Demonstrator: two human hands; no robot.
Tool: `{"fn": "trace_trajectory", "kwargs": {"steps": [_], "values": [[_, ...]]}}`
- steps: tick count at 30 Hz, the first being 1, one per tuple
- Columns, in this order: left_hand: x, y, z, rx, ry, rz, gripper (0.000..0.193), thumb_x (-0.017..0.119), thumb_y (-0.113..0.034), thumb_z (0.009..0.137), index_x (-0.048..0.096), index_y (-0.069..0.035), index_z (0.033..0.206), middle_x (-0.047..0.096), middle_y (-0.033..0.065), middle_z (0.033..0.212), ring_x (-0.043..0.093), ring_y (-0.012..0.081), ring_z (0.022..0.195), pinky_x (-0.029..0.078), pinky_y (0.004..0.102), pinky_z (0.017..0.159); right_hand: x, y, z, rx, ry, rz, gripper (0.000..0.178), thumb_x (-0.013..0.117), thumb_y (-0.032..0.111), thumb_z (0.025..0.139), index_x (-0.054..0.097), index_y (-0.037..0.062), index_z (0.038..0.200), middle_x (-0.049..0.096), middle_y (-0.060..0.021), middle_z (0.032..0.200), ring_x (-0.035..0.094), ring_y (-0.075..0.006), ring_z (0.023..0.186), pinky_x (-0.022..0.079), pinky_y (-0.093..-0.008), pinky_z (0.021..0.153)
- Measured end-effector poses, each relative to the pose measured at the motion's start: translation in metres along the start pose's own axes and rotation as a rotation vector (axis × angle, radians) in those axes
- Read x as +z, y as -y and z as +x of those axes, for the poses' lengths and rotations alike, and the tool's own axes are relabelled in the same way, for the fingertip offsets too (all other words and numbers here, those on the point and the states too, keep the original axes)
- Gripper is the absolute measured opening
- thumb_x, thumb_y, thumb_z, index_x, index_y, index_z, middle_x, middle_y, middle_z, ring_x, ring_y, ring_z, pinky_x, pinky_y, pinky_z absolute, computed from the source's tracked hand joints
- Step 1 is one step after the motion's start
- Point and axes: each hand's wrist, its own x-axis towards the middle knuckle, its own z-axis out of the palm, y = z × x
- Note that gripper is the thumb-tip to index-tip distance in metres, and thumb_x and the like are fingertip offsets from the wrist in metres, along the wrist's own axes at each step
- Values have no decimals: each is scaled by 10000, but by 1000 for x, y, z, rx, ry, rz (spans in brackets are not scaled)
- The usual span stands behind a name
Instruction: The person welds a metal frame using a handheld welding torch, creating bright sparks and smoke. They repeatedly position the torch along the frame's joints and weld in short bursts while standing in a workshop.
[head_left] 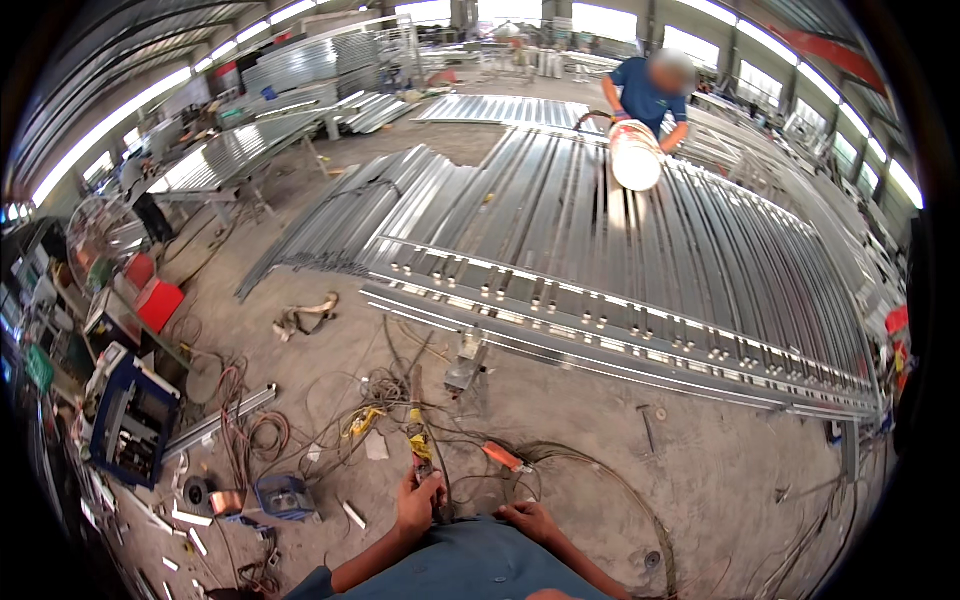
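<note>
My left hand [420, 503] is closed around the lower end of a slim tool wrapped in yellow and red [420, 450]; its exact kind is unclear. The tool points away from me over the concrete floor, among loose cables [380, 385]. Close against the front of my blue shirt [490, 555], my right hand [530, 520] has its fingers curled in, and whatever they may hold is hidden. Just beyond that hand lies an orange-bodied power tool [503, 456] with a cable.
Ahead, a large frame of long metal profiles [560, 220] fills the right. A co-worker [650, 95] leans over it with a white bucket [637, 160]. At left stand a blue machine [130, 415] and a smaller blue unit [285, 495]. A hammer [648, 428] lies at right.
</note>
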Motion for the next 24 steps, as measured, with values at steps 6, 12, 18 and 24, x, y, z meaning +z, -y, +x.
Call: {"fn": "trace_trajectory", "kwargs": {"steps": [6, 12, 18, 24], "values": [[-27, -3, -16, 6, -210, -119, 155, 690, -185, 962, 597, -61, 971, 613, 60, 716, 554, 151, 538, 459, 306, 489, 9, -1, 18, 31, 85, -117, 489, 699, 481, 983, 803, 3, 990, 768, -89, 822, 703, -146, 774, 541, -327, 731], [-44, -7, -22, 7, -377, -259, 158, 686, -197, 957, 580, -81, 950, 605, 55, 705, 547, 171, 520, 458, 308, 475, 13, 6, 32, 10, 118, -227, 465, 719, 430, 979, 781, -30, 970, 744, -63, 817, 663, -117, 759, 536, -316, 690], [-61, -6, -19, 17, -410, -291, 163, 680, -205, 954, 570, -85, 951, 600, 63, 704, 543, 183, 514, 459, 323, 462, 17, 19, 35, 5, 114, -252, 482, 720, 452, 965, 774, -24, 915, 711, -49, 747, 647, -109, 729, 522, -329, 663], [-79, -22, -9, 11, -534, -336, 185, 674, -230, 951, 571, -79, 982, 584, 76, 698, 532, 193, 502, 451, 330, 450, 13, 15, 34, -39, 75, -290, 484, 722, 477, 944, 765, -1, 875, 687, -52, 714, 628, -97, 701, 505, -344, 637]]}}
